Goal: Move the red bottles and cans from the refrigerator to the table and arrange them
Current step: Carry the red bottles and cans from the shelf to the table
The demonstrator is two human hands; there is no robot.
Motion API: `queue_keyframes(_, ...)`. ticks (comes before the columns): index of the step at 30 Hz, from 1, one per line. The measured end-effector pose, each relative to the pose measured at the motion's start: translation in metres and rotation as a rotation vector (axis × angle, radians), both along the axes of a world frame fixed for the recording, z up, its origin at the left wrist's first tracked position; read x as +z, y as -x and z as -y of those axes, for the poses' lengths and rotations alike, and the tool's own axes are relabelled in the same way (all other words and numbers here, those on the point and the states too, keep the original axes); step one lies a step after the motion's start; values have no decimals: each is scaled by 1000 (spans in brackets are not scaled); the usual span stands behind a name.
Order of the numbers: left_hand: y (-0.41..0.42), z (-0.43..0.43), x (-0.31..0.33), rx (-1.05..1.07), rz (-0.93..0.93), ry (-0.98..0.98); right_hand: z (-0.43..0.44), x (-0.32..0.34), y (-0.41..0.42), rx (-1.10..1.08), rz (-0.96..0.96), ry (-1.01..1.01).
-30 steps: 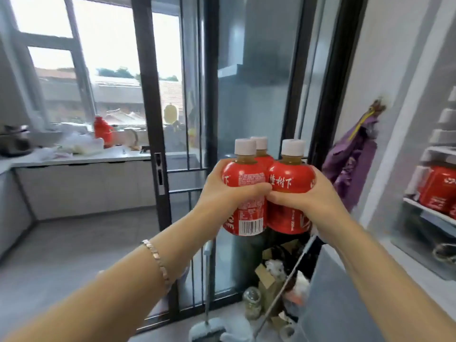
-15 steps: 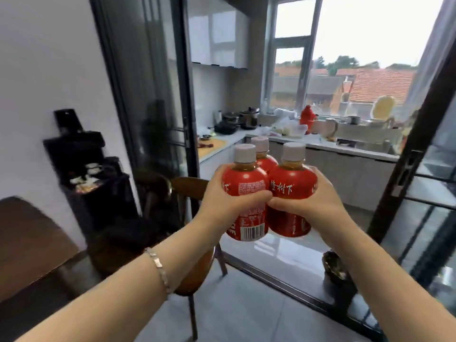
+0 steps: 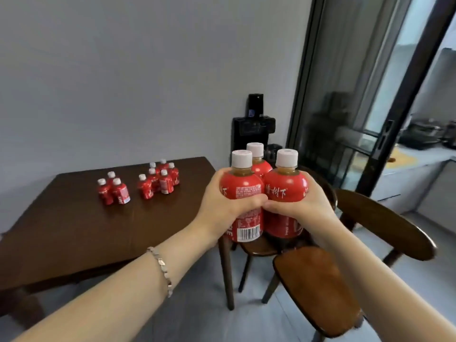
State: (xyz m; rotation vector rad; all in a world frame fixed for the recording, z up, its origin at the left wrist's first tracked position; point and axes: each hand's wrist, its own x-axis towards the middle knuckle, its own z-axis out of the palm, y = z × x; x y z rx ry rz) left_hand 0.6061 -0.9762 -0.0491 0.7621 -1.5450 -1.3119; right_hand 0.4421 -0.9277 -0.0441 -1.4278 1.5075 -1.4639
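I hold three red bottles with white caps in front of me, above the floor (image 3: 202,317) and just off the right corner of the bench (image 3: 74,230). My left hand (image 3: 222,206) curls round the left bottle (image 3: 243,183), and my right hand (image 3: 303,206) curls round the right bottle (image 3: 286,186). My thumbs meet across the front. The third bottle (image 3: 257,164) is wedged upright behind the other two. A bracelet (image 3: 160,267) sits on my left wrist.

The bench is dark brown wood and stands against a plain grey wall (image 3: 148,70). On its far part stand a group of three bottles (image 3: 113,188) and, just to the right of it, a larger cluster (image 3: 159,177), all red with white caps. Two wooden chairs stand by the bench's right end; the nearer seat (image 3: 318,287) lies below my right arm. A black appliance (image 3: 254,124) stands in the corner behind the bottles. To the right, a dark-framed glass door (image 3: 345,95) opens on a kitchen counter (image 3: 414,156).
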Motion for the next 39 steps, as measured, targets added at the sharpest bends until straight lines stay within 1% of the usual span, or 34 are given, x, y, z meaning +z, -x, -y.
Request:
queue_keyframes(2, -23, 36, -9, 107, 0, -18, 51, -11, -19, 90, 9, -2)
queue_keyframes(6, -54, 110, -22, 231, 25, -48, 148, -28, -48, 233, 9, 6)
queue_keyframes(12, -88, 223, -37, 375, 42, -67, 290, -47, -82, 393, -21, 24)
queue_keyframes(17, -125, 310, -73, 454, 58, -135, 394, -81, -117, 479, -24, -50)
queue_keyframes(22, -168, 394, -124, 411, 89, -187, 477, -139, -160, 505, -3, -158)
queue_keyframes(27, -212, 480, -179, 314, 142, -241, 542, -201, -201, 399, 81, -251)
queue_keyframes(31, -234, 531, -229, 225, 170, -328, 581, -253, -218, 321, 152, -338)
queue_keyframes(35, -245, 572, -285, 174, 185, -394, 613, -305, -230, 288, 184, -405)
queue_keyframes(39, -256, 588, -334, 177, 208, -463, 625, -342, -240, 270, 186, -474)
